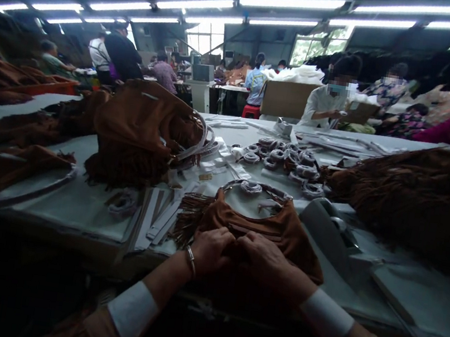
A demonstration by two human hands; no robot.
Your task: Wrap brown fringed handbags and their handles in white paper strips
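A brown handbag (298,241) with fringe on its left side lies at the front edge of the table, its wrapped handle pointing away from me. My left hand (213,250) is closed on the bag's near part, with a bracelet at the wrist. Close beside it, my right hand (262,258) is also closed on the bag, its knuckles almost meeting the left ones. A zipper or seam line runs just beyond my fingers. The fingertips of both hands are hidden. Inside the handle's loop lies a small wrapped coil (251,187).
More brown bags (139,122) are heaped at left, and a dark fringed pile (422,203) lies at right. A grey tape dispenser (327,234) stands right of the bag. Several wrapped coils (278,155) and flat strips (166,219) cover the white table (86,215). Co-workers sit beyond.
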